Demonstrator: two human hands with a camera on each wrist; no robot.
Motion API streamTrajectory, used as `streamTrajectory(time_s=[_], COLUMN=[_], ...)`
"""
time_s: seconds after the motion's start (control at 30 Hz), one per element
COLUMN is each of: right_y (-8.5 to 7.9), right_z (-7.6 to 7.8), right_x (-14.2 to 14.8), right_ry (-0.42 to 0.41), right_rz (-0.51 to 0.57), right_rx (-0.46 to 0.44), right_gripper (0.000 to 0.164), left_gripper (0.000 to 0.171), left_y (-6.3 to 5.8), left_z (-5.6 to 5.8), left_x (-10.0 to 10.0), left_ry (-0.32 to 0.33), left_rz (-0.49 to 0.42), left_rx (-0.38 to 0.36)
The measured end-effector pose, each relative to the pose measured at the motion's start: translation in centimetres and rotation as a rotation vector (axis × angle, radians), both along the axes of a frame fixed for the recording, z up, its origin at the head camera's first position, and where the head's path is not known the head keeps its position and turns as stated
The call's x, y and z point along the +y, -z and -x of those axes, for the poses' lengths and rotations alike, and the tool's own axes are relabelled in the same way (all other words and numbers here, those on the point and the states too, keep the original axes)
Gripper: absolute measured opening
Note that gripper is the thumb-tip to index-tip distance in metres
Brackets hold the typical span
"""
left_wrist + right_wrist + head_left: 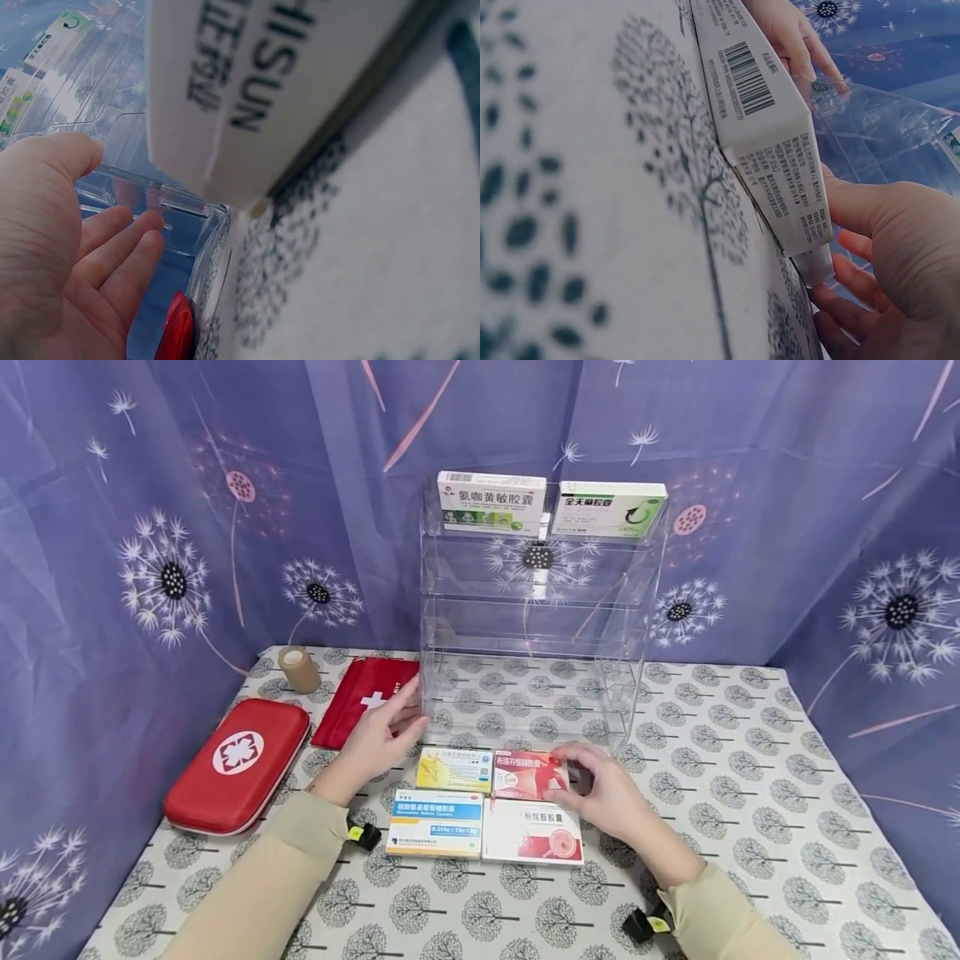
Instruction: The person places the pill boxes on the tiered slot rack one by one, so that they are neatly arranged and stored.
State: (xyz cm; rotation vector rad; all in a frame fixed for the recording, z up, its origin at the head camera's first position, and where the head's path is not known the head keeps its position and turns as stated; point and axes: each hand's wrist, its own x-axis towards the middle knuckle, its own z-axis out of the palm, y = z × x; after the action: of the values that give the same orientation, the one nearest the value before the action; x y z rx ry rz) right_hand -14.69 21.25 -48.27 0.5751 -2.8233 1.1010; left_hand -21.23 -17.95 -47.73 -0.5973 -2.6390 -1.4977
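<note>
My right hand [603,789] is at the right end of a red medicine box [517,774], pinching it between thumb and fingers as it lies flat on the cloth. My left hand [378,743] is beside the lower left side of a clear acrylic display rack [532,647], its fingers loosely extended and holding nothing; whether they touch the rack is unclear. Left of the red box lies a yellow-and-white medicine box [453,769]. In front are a blue-and-white medicine box [435,822] and a white medicine box with a red cup picture [532,832].
On the rack's top tier stand a white-and-green medicine box [491,502] and another green-marked box [609,510]. To the left are a red first-aid case [238,764], a red pouch [352,702] with a white cross and a tan tape roll [298,670]. Patterned curtains [862,527] surround the table.
</note>
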Motion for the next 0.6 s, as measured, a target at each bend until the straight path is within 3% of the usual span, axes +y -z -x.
streamTrajectory(time_s=[0.37,0.6], right_y=[0.22,0.38], right_z=[0.18,0.14], right_x=[0.0,0.09], right_ry=[-0.001,0.057], right_rz=[0.044,0.098], right_rx=[0.05,0.092], right_gripper=[0.059,0.065], left_gripper=[0.08,0.081], left_y=[0.17,0.07], left_z=[0.16,0.05], left_x=[0.02,0.02], left_ry=[0.002,0.007], left_rz=[-0.009,-0.008], left_rx=[0.006,-0.004])
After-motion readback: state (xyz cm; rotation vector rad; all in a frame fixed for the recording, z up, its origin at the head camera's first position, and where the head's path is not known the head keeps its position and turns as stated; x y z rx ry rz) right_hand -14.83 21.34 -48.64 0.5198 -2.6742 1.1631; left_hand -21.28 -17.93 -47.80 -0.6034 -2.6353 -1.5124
